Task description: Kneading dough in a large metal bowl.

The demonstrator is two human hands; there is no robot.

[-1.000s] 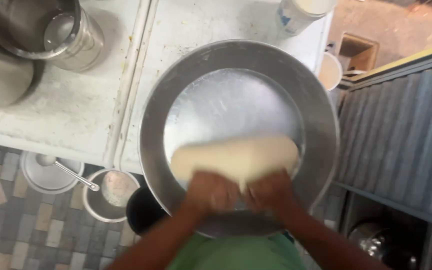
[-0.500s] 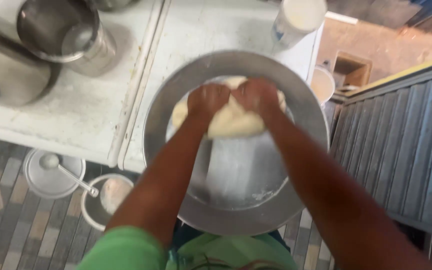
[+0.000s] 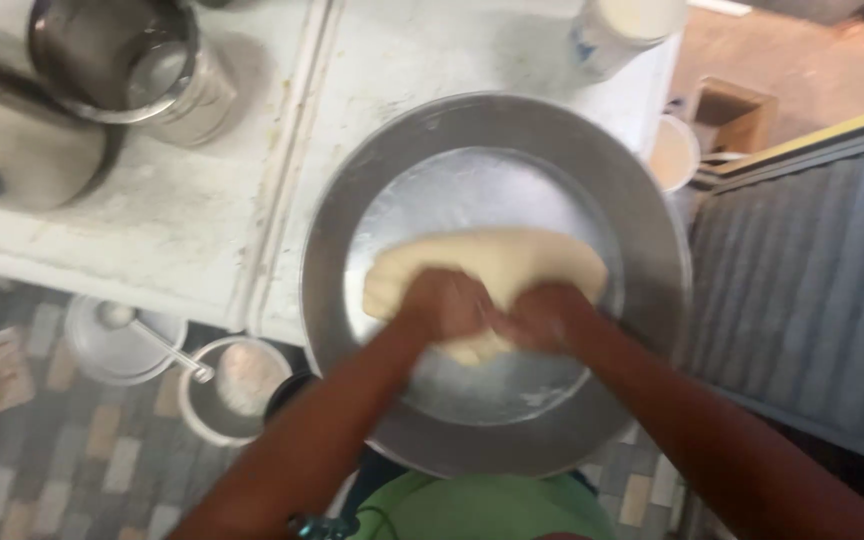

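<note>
Two fists in the dough

Both our hands are balled up and pressing into the pale dough [image 3: 497, 262], left hand [image 3: 444, 303] and right hand [image 3: 549, 316] touching side by side on its near edge. It sits in the middle of the big round metal pan [image 3: 352, 215] (blurry shot, sorry) on the white counter [image 3: 152, 230]. Steel pots [image 3: 127, 65] stand off to the left, and a white cup [image 3: 617, 30] is just past the pan's far rim.
</note>
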